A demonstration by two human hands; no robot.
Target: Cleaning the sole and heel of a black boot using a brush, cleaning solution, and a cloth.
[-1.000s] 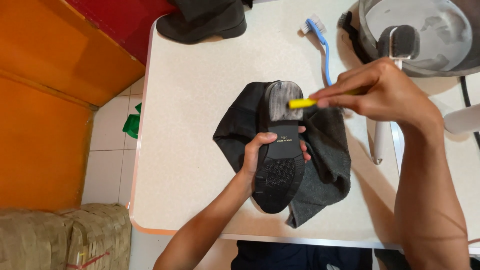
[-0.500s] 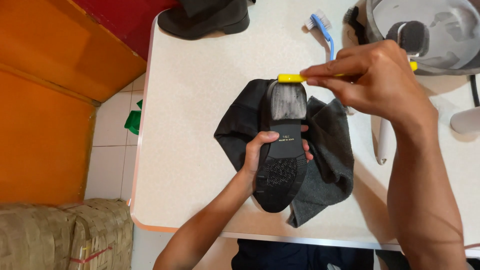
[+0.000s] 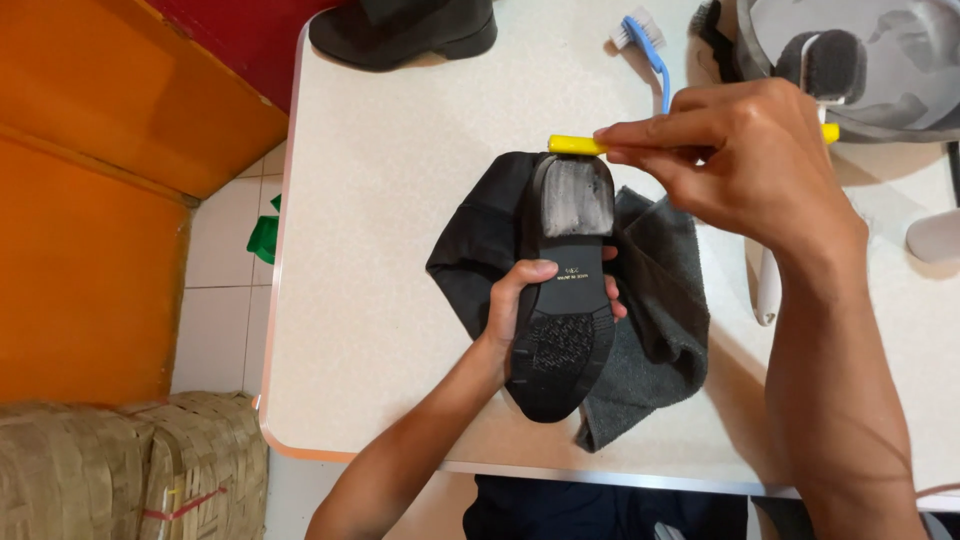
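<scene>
Head camera looks down at the left hand (image 3: 520,300), which is wrapped around the middle of a black boot (image 3: 565,300). Its thumb lies on the sole and its fingertips peek out on the other side. The boot is turned sole up, near the middle of the white bench (image 3: 400,200), with its heel pointing to the far edge. The heel looks grey and smeared. The right hand (image 3: 740,165) is above the heel, with fingers pressed together, pinching a yellow brush handle (image 3: 577,144) that sticks out past the heel's far end. Under the boot lies a dark grey cloth (image 3: 660,300), spread toward the near edge. A blue brush (image 3: 650,55) lies by the far edge. Another black boot (image 3: 400,30) stands at the far left corner. A grey basin (image 3: 900,70) sits at the far right corner. A white handle (image 3: 767,290) lies just right of the cloth.
</scene>
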